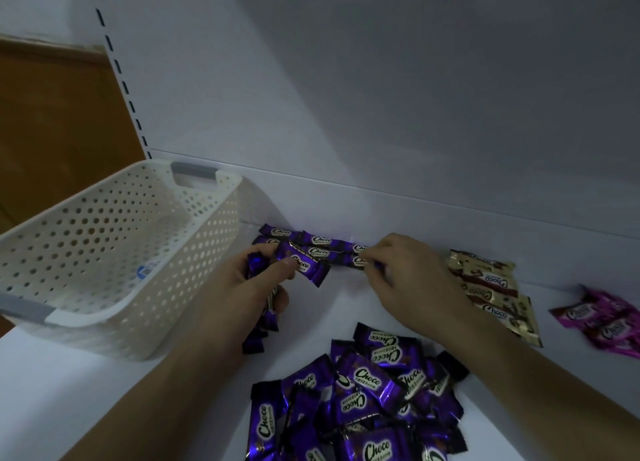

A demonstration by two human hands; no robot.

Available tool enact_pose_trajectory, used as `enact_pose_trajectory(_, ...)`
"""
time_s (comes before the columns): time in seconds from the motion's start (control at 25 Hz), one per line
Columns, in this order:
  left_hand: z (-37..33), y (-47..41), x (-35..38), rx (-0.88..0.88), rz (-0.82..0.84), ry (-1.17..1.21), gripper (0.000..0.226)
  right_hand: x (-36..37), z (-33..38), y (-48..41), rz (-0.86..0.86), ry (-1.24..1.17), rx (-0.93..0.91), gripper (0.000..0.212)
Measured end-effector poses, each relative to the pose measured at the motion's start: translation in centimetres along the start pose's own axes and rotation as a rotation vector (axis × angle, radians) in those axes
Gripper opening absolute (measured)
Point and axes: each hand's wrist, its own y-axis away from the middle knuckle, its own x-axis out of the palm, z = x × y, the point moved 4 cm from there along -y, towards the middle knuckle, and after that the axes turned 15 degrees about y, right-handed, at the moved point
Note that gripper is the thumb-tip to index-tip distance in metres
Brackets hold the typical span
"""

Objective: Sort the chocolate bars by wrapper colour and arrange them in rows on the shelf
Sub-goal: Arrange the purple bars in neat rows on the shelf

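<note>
Fingers [278, 298] of my left hand [249, 287] curl round a bunch [259, 325] of purple bars, whose ends stick out below the palm. The thumb pins a top bar [306, 269] against them, label up. Fingertips [374, 252] of my right hand [412, 273] pinch the end bar [359, 261] of a purple row [320, 242], with the back of the hand facing up.

From the head camera I look down on a white shelf [86, 401] in dim light. The row lies along the back of the shelf, close to the back panel [381, 114], its bars end to end, about two deep and partly overlapping. Both hands meet over it, the left at its left end, the right at its right end. Nearest me, a loose pile [363, 391] of purple bars lies heaped between my forearms. Right of the right hand, gold bars [491, 284] lie overlapping, and further right pink bars [602, 318] sit near the edge of view. Left of the row, a white perforated basket [121, 252] with grey handles stands on the shelf, a blue label showing on its floor
</note>
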Motion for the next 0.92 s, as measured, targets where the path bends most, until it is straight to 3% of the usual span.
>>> enact_pose_trajectory(0.08, -0.4, 0.3, 0.4, 0.007, 0.02, 0.007, 0.013, -1.5, 0.1, -0.2, -0.028, -0.309, 0.083, 0.014)
enact_pose_trajectory(0.16, -0.7, 0.7, 0.8, -0.01, 0.038, 0.032, 0.02, -2.3, 1.8, -0.7, 0.144, -0.658, 0.128, 0.012)
enact_pose_trajectory(0.24, -0.9, 0.9, 1.1, -0.017, 0.05, 0.049, 0.021, -2.3, 4.0, -1.3, 0.257, -0.766, 0.097, 0.016)
enact_pose_trajectory(0.36, -1.1, 0.8, 0.5, -0.045, -0.046, 0.126, 0.013, -2.6, 4.8, -2.3, 0.146, -0.762, 0.11, 0.015)
enact_pose_trajectory(0.44, -1.0, 0.7, 0.1, -0.13, -0.104, 0.368, 0.018, -2.9, 4.0, -2.6, 0.04, -0.658, 0.119, 0.012)
enact_pose_trajectory(0.6, -0.8, 0.3, 0.5, -0.244, -0.025, 0.737, 0.051, -2.0, 4.4, -1.1, 0.041, -0.162, -0.203, 0.007)
enact_pose_trajectory(0.72, -0.7, 0.3, 0.6, -0.32, 0.018, 0.802, 0.034, -0.7, 4.1, 0.2, 0.132, -0.04, -0.306, 0.004)
enact_pose_trajectory(0.92, -1.1, 0.8, 0.4, -0.331, 0.061, 0.695, 0.009, -1.7, 2.4, -0.4, 0.061, -0.225, -0.171, 0.01)
